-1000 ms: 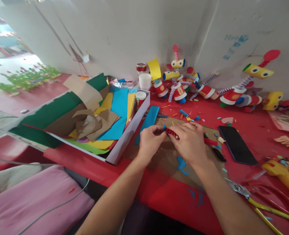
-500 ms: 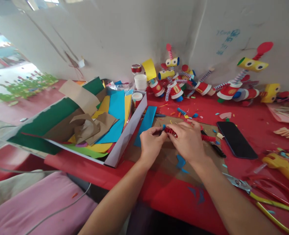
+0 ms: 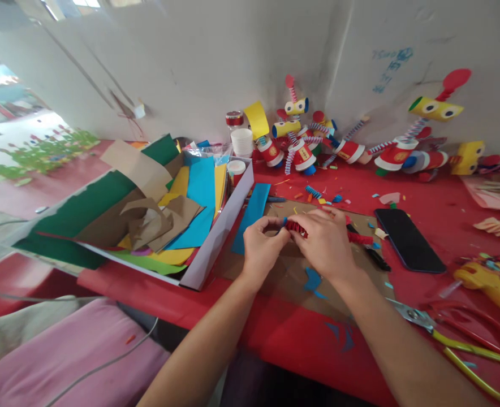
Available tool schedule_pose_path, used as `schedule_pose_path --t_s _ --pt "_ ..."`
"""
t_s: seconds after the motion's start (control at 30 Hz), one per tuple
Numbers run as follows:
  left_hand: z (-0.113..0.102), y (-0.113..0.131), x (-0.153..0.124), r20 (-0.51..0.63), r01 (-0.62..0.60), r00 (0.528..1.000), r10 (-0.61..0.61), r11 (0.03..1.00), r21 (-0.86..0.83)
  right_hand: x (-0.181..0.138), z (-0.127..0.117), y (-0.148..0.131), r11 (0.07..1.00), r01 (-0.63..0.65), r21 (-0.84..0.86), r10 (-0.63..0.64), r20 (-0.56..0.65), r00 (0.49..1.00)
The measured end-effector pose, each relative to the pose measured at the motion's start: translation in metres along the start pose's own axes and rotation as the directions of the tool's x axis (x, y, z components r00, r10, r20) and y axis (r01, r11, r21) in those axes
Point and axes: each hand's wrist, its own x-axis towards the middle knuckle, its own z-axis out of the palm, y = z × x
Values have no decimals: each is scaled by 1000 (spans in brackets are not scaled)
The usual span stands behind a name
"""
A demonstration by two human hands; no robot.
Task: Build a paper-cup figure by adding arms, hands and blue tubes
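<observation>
Fingertips of left hand (image 3: 262,247) and right hand (image 3: 324,242) pinch the red folded paper spring (image 3: 296,228) between them, both grips closed.

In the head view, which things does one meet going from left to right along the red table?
Box of coloured paper → left hand → red folded strip → right hand → phone → yellow glue gun.

A red pleated paper strip (image 3: 296,227) is showing between the hands, over brown cardboard (image 3: 290,271) on the red surface (image 3: 440,220). The white box (image 3: 216,237) is holding green, blue, yellow and brown sheets, and the phone (image 3: 409,240) is lying black beside yellow-handled scissors (image 3: 457,345).
</observation>
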Motion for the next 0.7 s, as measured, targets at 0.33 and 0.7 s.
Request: schedule_pose_path --t_s 0.33,0.7 --pt "1 1 0 -23 -64 998 64 998 16 0 2 2 1000 16 12 -17 5 1000" --pt "1 2 -1 -13 -88 996 89 994 64 1 -1 1 999 25 36 -25 8 1000"
